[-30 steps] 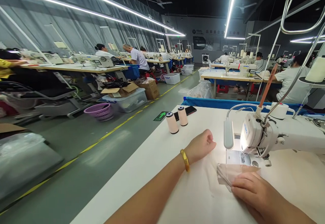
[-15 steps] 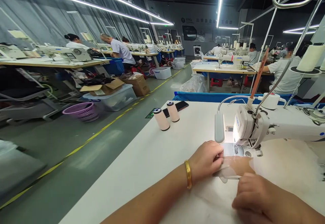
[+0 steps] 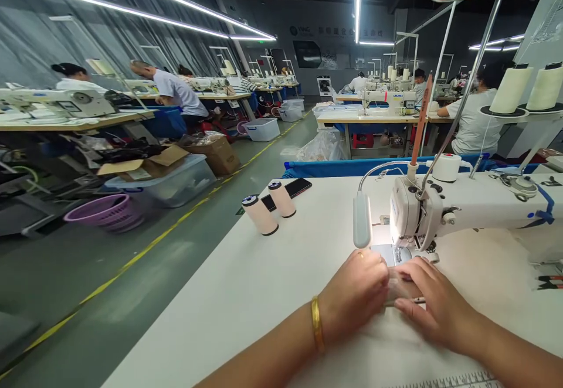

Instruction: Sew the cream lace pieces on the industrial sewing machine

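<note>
My left hand (image 3: 358,288), with a gold bracelet (image 3: 316,323) on its wrist, has its fingers curled together at the left edge of a small sheer fabric piece (image 3: 398,285). From the right, my right hand (image 3: 442,309) rests on the same piece, thumb and fingers spread. A thin rod-like thing (image 3: 420,300) shows by the right thumb; its kind is unclear. Just beyond both hands are the needle area and presser foot of a white sewing machine (image 3: 407,209). My fingers cover much of the fabric.
Two pale pink thread spools (image 3: 260,217) and a dark phone (image 3: 299,187) are on the white table (image 3: 211,317), left of the machine lamp (image 3: 362,221). A ruler (image 3: 466,380) lies at the front edge. Large thread cones (image 3: 510,90) stand at right. Co-workers sit at other machines.
My right hand has moved up and left, unfolding from a closed grip to spread fingers on the fabric. My left hand has curled more tightly. The view has shifted to the right.
</note>
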Demonstrator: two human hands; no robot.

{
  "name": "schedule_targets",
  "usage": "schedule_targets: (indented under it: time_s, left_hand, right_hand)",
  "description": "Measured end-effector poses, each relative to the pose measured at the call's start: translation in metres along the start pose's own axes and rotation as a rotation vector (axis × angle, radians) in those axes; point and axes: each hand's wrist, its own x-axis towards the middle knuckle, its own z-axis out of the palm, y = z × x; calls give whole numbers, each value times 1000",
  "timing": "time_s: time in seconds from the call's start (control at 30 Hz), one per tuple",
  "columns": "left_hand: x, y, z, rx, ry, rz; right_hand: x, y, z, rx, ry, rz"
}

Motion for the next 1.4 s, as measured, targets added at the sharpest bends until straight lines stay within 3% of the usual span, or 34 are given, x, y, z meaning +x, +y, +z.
schedule_targets:
  time_s: [0.13,0.4,1.1,1.4]
  left_hand:
    - [-3,13,4,15,237,146]
    - [-5,15,9,68,404,118]
    - [-4,19,7,-29,357,98]
    - [-4,15,11,-42,391,124]
  right_hand:
    - [1,2,-2,25,47,11]
    - [3,-2,0,1,158,-153]
    - [3,-3,0,-25,173,-205]
    - [2,-2,1,-20,160,-198]
